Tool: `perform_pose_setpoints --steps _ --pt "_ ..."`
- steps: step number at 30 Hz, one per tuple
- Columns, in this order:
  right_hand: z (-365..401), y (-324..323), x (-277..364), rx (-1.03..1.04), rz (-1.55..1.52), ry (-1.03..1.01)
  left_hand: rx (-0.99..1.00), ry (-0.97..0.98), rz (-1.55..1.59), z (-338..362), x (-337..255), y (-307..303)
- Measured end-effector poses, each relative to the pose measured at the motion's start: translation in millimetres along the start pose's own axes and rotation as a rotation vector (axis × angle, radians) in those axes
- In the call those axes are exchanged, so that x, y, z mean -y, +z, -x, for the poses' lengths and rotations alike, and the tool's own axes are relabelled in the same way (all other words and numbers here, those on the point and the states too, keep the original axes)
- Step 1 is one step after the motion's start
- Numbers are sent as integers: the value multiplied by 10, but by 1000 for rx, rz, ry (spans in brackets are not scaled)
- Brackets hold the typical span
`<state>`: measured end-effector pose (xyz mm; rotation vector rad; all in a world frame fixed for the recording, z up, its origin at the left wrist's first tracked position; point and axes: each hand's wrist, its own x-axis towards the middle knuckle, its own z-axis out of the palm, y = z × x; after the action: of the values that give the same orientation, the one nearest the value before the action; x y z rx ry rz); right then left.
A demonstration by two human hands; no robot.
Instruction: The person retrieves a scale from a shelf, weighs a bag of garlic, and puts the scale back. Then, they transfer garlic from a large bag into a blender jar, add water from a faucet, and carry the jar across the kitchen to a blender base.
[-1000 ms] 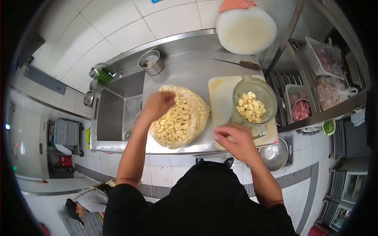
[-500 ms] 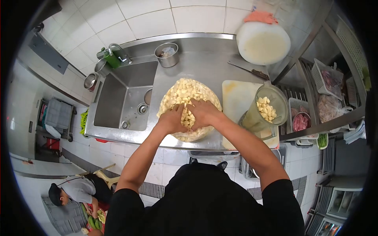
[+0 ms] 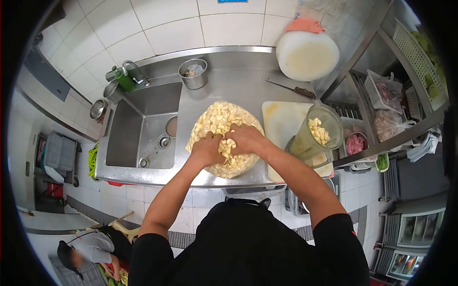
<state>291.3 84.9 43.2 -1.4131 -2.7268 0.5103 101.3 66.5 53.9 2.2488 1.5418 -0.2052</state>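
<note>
A big clear plastic bag full of peeled garlic cloves (image 3: pixel 221 114) sits on the steel counter in front of me. My left hand (image 3: pixel 206 151) is at the bag's near left, its fingers curled into the cloves. On the other side my right hand (image 3: pixel 244 140) also has its fingers bent down into them. A small heap of cloves shows between the two hands; the fingertips are partly hidden. To the right, a clear blender jug (image 3: pixel 305 143) stands by a white cutting board (image 3: pixel 279 119), with more garlic cloves inside it.
A steel sink (image 3: pixel 129 138) lies to the left, with a steel pot (image 3: pixel 194 76) behind the bag. A knife (image 3: pixel 291 86) rests at the back right, near a round white board (image 3: pixel 307 57). Shelves with baskets stand at right. A co-worker (image 3: pixel 93 248) sits at lower left.
My view has shifted slightly, so the counter appears lower and further left. Both hands stay in the garlic, with their fingers curled further in around the cloves.
</note>
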Motion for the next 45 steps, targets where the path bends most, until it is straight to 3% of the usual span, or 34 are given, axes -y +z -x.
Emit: perform_pose_setpoints --steps 4,11,13,14,15,17,18,20,23,25,28,30,31,33,34,35,38,40,41,43,45 --pt "-56 10 -39 7 -25 23 -58 4 74 39 -21 24" --pt "-376 -101 -261 -71 -363 183 -56 -42 184 -168 -75 37" --pt "-446 -127 -380 -197 -733 235 -36 -33 173 -161 -93 -23" --pt "-423 -265 -341 -157 -1015 302 -23 -32 163 -157 -119 -60" --pt "-445 -336 -317 -169 -1015 315 -18 -17 159 -190 -92 -25" --pt "-427 -489 -301 -360 -1539 373 -78 12 137 -272 -20 100" --pt "-363 -612 -304 -399 -1529 403 -63 20 145 -302 -16 113" --pt "-193 -931 -322 -476 -1933 214 -59 2 134 -269 -71 49" --pt "427 -1378 -516 -597 -2000 91 -61 12 123 -215 -90 87" --pt "1010 -1615 -663 -779 -1793 204 -55 12 110 -188 -132 71" --pt "1718 -1674 -948 -806 -1564 357 -79 -15 113 -209 -137 100" --pt "1940 -1511 -1095 -757 -1274 659 -98 -18 110 -187 -185 69" --pt "1984 -1396 -1162 -761 -1279 652 -102 -19 103 -210 -178 77" --pt "1995 -1321 -1108 -539 -987 551 -60 -2 129 -256 -159 61" --pt "2058 -1366 -1121 -341 -757 751 -100 4 145 -247 -167 74" --pt "2090 -1400 -1085 -347 -763 739 -108 -2 135 -251 -169 91" --pt "2193 -1416 -1161 -465 -825 757 -179 70 137 -316 -137 176" --pt "2283 -1379 -1351 -684 -725 642 -238 106 131 -318 -135 188" --pt "2351 -1348 -1385 -688 -737 632 -241 98 119 -317 -134 163" --pt "2509 -1235 -1396 -1105 -870 505 -420 100 133 -333 -114 97" --pt "2684 -1024 -1404 -1219 -981 532 -436 64 119 -311 -187 -91"
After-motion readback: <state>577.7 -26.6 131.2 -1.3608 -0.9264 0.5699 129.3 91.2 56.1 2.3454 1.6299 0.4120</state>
